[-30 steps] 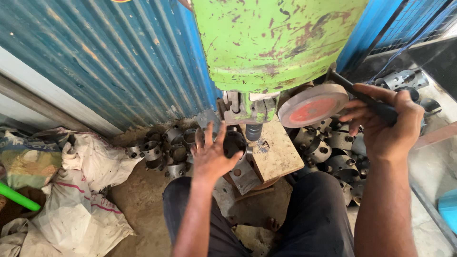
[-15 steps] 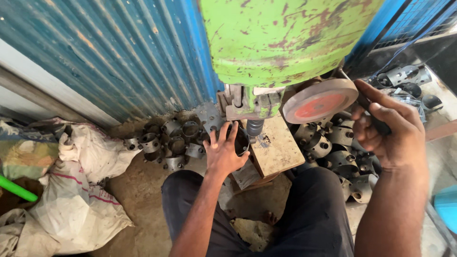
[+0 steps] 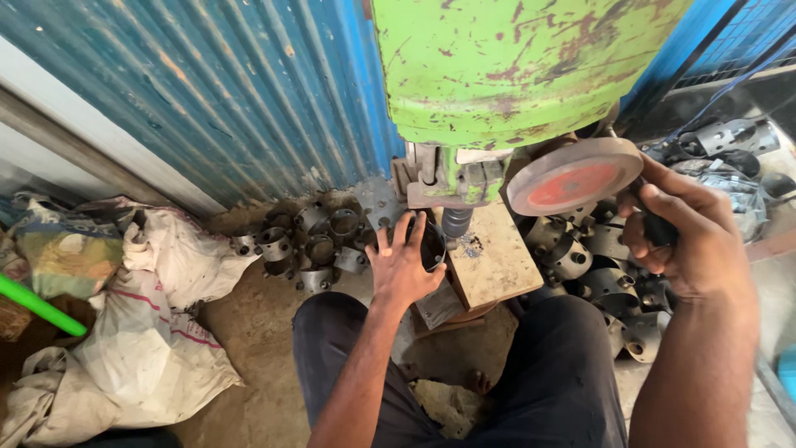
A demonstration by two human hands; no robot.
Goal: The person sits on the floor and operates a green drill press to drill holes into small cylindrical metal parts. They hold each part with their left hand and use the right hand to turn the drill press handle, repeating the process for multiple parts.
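Head view: the left hand point(image 3: 404, 267) lies fingers spread over a dark metal ring point(image 3: 430, 245), pressing it against the edge of the wooden block point(image 3: 491, 259) just under the press ram point(image 3: 455, 221); it steadies the ring rather than closing around it. The ring looks like stiff, heavy steel, probably greasy and sharp at the rim, so its outer wall is the safest hold, with fingertips clear of the ram. The right hand point(image 3: 688, 241) is clenched on a dark lever handle point(image 3: 655, 226) just behind the red-faced wheel point(image 3: 574, 176) of the green press point(image 3: 514, 66).

Beyond the left hand's fingertips lies a heap of like rings point(image 3: 311, 241); more rings point(image 3: 584, 261) sit below the right hand. Far off to the left hand's side slump white sacks point(image 3: 141, 332), one with a faint red stripe, beside a patterned cloth bundle point(image 3: 46, 249) and a green rod point(image 3: 37, 304). No readable label shows.
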